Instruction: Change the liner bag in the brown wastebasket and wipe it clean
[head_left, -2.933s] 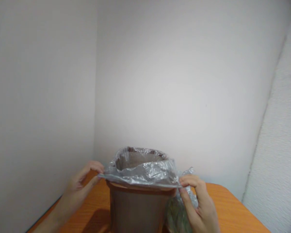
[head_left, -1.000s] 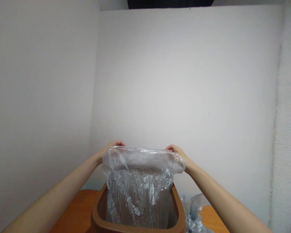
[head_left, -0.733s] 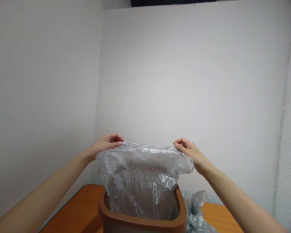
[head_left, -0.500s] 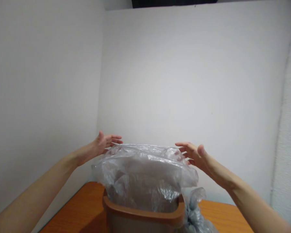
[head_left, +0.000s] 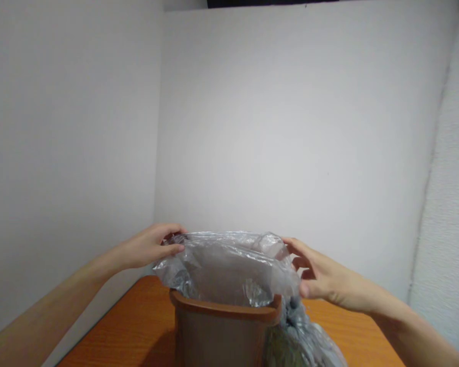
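Observation:
A clear plastic bag (head_left: pixel 229 270) stands up out of a bin with a brown rim (head_left: pixel 225 309), its mouth gathered above the opening. At the bag's upper left edge is my left hand (head_left: pixel 156 245), thumb in front and fingers behind, apart from each other; it touches the plastic. My right hand (head_left: pixel 321 278) curves around the bag's right side with its fingers spread, the fingertips against or just behind the film. Neither hand visibly pinches the plastic. The lower part of the bag is inside the bin.
The bin stands on an orange-brown wooden table (head_left: pixel 118 326). A knotted, filled plastic bag (head_left: pixel 302 341) sits right beside it, under my right hand. White walls (head_left: pixel 271 127) rise behind the table and on the left.
Both hands have come lower and turned, with their thumbs now in front of the bag. The bag's top sits lower and narrower, and more of the bin and the knotted bag shows.

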The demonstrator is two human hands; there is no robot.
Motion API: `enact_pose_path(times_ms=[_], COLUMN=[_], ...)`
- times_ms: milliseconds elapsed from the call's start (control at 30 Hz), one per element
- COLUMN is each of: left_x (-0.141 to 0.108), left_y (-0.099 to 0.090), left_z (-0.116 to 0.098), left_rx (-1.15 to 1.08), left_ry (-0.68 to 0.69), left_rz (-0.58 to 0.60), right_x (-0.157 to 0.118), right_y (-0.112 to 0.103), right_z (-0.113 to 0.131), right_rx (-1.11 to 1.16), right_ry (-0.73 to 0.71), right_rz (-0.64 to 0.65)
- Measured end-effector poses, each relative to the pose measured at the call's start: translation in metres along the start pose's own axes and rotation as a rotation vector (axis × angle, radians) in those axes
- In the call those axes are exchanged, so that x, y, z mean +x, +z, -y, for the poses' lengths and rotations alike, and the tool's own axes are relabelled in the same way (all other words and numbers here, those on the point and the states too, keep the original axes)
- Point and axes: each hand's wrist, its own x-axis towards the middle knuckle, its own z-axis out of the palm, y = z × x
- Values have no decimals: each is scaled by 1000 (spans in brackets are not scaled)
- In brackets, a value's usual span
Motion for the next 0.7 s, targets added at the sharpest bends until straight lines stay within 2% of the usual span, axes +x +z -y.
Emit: enact_pose_path(times_ms=[67,167,233,333,400,500,533,600,667,700], left_x=[0,1,0,0,3,5,3,-6,-21,-30], left_y=[0,1,4,17,29,37,35,23,5,-5], left_z=[-2,-10,-25,-59,-81,-100,-100,-95,-83,-75], left_rx=[-6,-101,-197,-227,-177,-219,-280,-456,-647,-710], left_ry=[4,36,58,164,280,375,375,346,310,279], left_rz=[-65,-223,-278,-255,-266,-341,-392,-555,-788,-903], right_x=[1,17,31,45,49,47,43,33,18,9], right_y=[10,20,22,28,39,54,55,50,40,35], right_z=[3,11,21,52,78,111,116,114,98,85], right_rx=[-98,-194,-103,106,193,229,219,156,60,5], right_ry=[17,32,3,-133,-275,-448,-475,-481,-422,-373], right_rz=[-58,-198,-310,-448,-411,-206,-206,-370,-580,-639])
